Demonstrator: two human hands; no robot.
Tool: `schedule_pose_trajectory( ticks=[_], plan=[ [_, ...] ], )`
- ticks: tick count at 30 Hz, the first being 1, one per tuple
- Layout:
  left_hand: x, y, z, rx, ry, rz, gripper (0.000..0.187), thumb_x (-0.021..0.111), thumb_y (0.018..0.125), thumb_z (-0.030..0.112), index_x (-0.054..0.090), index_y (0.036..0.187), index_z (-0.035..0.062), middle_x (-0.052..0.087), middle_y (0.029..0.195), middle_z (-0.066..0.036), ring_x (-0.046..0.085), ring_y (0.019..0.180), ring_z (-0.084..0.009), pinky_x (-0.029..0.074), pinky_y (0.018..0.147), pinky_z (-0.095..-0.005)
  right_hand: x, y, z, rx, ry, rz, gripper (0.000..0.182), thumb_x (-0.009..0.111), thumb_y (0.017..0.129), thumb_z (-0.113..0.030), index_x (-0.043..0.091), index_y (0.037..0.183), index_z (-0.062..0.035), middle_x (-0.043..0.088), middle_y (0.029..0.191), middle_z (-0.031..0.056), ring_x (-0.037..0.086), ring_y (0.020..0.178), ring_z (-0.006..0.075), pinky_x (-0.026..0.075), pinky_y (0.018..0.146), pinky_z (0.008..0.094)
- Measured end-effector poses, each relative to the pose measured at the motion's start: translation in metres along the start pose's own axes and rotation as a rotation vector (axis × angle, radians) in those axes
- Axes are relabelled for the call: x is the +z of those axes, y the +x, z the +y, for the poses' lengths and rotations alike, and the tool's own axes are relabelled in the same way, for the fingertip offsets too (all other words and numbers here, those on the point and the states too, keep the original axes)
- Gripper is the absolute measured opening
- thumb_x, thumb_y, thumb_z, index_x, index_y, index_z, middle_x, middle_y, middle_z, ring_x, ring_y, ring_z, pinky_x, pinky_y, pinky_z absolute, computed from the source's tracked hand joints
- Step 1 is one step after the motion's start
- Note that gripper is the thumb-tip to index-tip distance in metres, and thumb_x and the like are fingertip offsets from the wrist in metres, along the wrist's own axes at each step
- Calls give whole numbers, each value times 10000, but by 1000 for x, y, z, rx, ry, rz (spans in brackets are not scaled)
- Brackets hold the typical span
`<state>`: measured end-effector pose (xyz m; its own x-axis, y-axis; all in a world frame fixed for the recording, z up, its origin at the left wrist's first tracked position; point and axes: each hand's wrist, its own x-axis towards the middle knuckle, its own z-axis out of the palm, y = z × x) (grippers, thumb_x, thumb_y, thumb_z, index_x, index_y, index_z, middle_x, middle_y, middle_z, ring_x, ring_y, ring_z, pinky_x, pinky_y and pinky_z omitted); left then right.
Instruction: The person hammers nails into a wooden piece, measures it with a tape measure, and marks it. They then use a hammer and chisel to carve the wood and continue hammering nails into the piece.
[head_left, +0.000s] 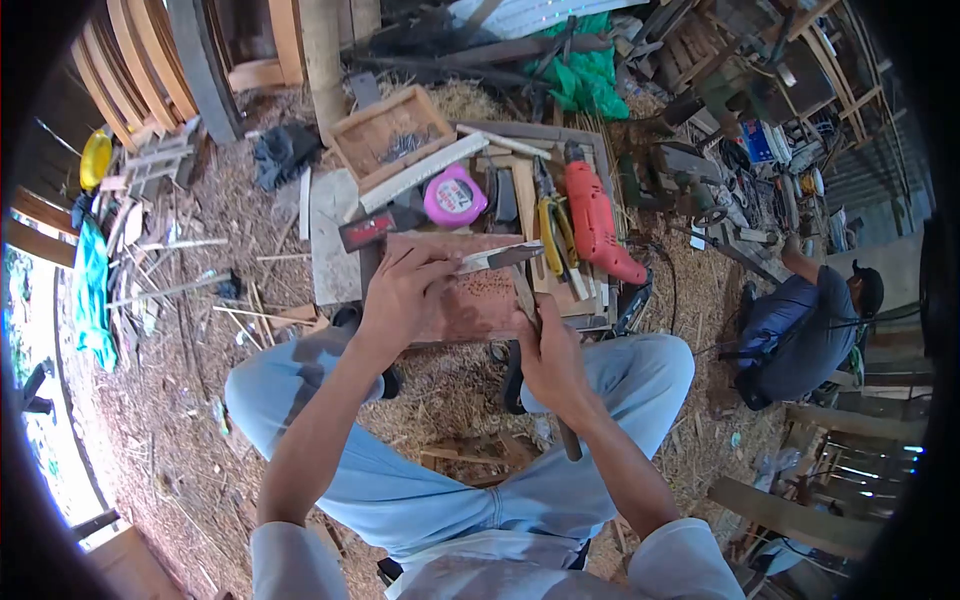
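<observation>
My left hand [398, 292] is closed on the near end of a thin pale wooden strip [474, 266], held over a reddish-brown board [420, 325]. My right hand [552, 352] is wrapped around the long handle of a hammer [570, 438]. Its dark head [514, 256] overlaps the far end of the strip in this view. Small brown bits [484, 286] lie on the board between my hands. Beyond it are a pink tape measure [456, 196], yellow-handled pliers [556, 232] and a red power drill [598, 222].
A wooden tray [352, 142] with nails [402, 147] stands at the back of the low bench. A dark block with a red label [368, 231] sits left of the board. Shavings and scrap sticks cover the floor [190, 390]. At right, another person [815, 335] sits low.
</observation>
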<state>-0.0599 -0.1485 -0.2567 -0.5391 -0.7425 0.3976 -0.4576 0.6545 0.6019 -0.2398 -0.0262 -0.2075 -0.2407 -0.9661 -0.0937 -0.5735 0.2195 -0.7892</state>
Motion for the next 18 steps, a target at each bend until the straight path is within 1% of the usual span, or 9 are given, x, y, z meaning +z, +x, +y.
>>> schedule_pose_trajectory(
  ticks=[1,3,5,7,9,11,15,18],
  plan=[
    [0,0,1,34,19,30,234,694,709,4,691,939,43,657,1009,-78,609,947,-282,502,808,-372,4,0,1,-22,-17,0,238,513,965,-107,424,1149,13,595,778,307,571,779,534,437,633,532],
    [2,-2,0,19,24,51,216,694,705,5,685,918,39,658,992,-73,613,920,-282,504,804,-373,10,0,1,-42,-40,-13,233,514,962,-98,420,1146,10,594,774,305,574,772,531,436,621,535],
    [5,-2,-2,7,34,72,199,695,702,5,678,898,35,659,975,-68,617,894,-282,505,799,-374,11,1,0,-111,-23,31,223,512,957,-75,412,1143,-2,589,755,300,574,747,530,431,591,533],
    [8,-2,-4,-3,53,89,181,694,692,3,669,869,32,661,953,-57,619,872,-273,506,785,-378,7,-1,-13,-80,-48,18,220,513,958,-74,410,1140,-6,588,748,297,575,744,527,431,584,530],
    [10,-4,-5,4,51,109,183,692,686,-2,668,863,35,660,953,-52,618,870,-266,505,779,-377,8,0,-14,-54,-71,11,217,513,958,-72,408,1137,-9,586,741,294,577,741,525,431,576,527],
    [11,-4,-4,21,44,128,185,690,681,-8,668,858,39,660,953,-47,617,867,-260,503,773,-376,11,1,-10,-117,-96,45,209,516,959,-70,413,1132,-12,588,735,288,583,723,513,433,565,519],
    [9,-5,-2,36,31,116,190,688,676,-9,670,855,52,656,944,-40,612,866,-248,499,764,-371,14,2,-11,-106,-104,49,207,520,957,-66,412,1123,-6,588,731,286,583,708,511,430,553,518],
    [10,-7,-3,42,38,106,187,686,675,-6,668,850,55,652,939,-37,606,870,-246,498,766,-372,17,0,-13,-150,-79,95,213,522,953,-58,405,1121,0,584,721,291,585,695,511,425,548,523]
  ],
)
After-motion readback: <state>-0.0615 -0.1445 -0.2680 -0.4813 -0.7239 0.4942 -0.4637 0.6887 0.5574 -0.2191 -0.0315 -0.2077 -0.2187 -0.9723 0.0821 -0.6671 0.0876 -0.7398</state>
